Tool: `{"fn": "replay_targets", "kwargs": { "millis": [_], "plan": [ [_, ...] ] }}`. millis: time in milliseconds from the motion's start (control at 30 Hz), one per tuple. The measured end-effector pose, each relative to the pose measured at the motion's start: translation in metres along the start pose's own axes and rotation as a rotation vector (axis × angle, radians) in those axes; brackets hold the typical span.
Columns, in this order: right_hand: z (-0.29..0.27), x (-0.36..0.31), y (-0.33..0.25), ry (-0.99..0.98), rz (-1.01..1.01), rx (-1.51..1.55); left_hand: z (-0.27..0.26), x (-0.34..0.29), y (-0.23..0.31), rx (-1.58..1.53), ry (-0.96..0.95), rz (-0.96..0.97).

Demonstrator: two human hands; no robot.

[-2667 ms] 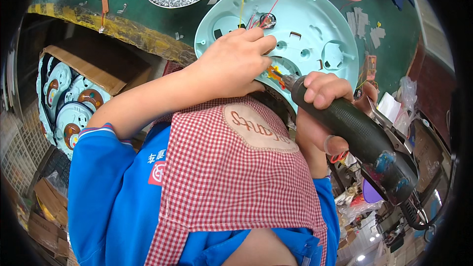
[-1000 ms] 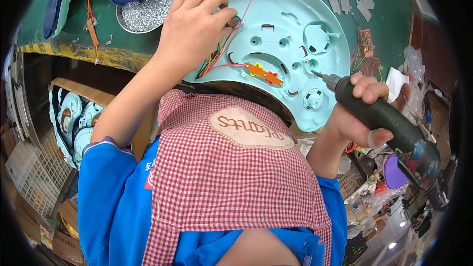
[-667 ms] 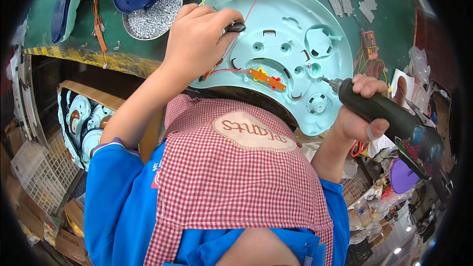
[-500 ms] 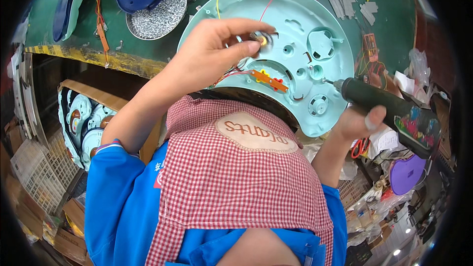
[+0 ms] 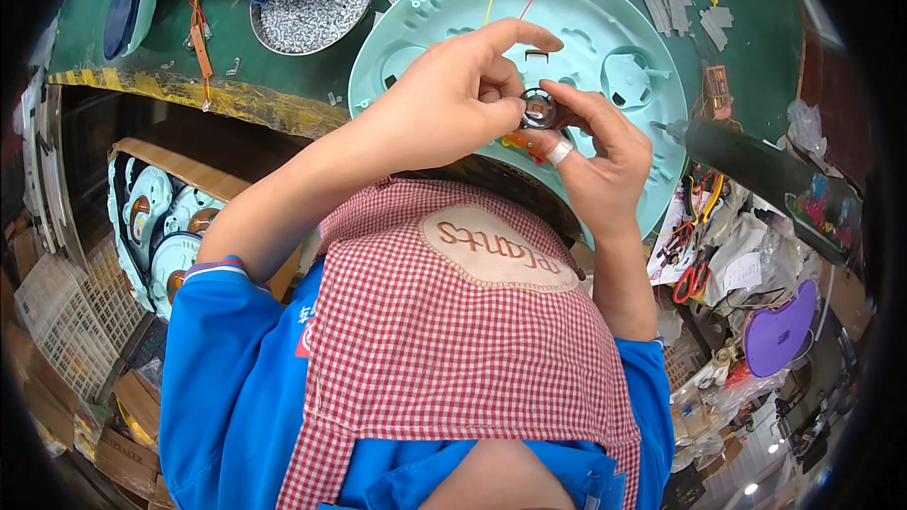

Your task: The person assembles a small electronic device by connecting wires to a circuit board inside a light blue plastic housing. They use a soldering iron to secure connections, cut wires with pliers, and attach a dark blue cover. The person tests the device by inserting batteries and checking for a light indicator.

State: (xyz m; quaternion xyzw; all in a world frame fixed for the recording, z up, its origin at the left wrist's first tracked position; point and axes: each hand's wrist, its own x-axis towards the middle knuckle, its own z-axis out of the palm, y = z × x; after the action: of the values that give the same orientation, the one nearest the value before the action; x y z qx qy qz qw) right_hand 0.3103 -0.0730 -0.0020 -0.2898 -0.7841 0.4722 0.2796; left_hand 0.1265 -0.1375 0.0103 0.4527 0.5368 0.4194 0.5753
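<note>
Round black part [image 5: 539, 110] over a pale blue shell [image 5: 590, 17]
The right hand [image 5: 607, 156] has its fingers clamped on it; the left hand [image 5: 449, 99] touches its edge, grip hard to tell; stitched letters show on the apron patch [image 5: 499, 247].

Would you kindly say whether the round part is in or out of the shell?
Out: the left hand and right hand hold the round part between them, over the turquoise shell.

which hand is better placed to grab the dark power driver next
Probably the right hand: it is nearer the dark power driver, with the left hand farther across. Both are at the small round part, so letting go comes first.
</note>
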Motion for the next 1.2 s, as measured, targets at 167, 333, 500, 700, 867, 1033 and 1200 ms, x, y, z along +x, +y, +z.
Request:
{"fn": "replay_targets", "kwargs": {
  "millis": [167,333,500,700,867,1033,1200],
  "plan": [
    [0.006,-0.011,0.000,0.060,-0.014,-0.029,0.004,0.003,-0.002,-0.100,0.025,0.022],
    [0.009,-0.013,0.004,0.118,-0.015,-0.001,0.014,0.007,-0.011,-0.295,0.060,-0.020],
    [0.013,-0.014,0.004,0.164,0.064,0.117,0.010,0.006,-0.009,-0.250,0.020,-0.062],
    [0.011,-0.017,0.005,0.142,0.048,0.125,0.006,0.006,-0.002,-0.180,-0.031,-0.117],
    [0.010,-0.020,0.001,0.142,0.094,0.187,0.008,0.000,-0.006,-0.141,0.039,0.007],
    [0.008,-0.024,0.004,0.198,0.142,0.251,0.012,-0.005,-0.008,0.484,0.115,0.432],
    [0.006,-0.028,0.001,0.224,0.136,0.279,0.016,-0.006,-0.013,0.582,0.240,0.531]
  ]
}}
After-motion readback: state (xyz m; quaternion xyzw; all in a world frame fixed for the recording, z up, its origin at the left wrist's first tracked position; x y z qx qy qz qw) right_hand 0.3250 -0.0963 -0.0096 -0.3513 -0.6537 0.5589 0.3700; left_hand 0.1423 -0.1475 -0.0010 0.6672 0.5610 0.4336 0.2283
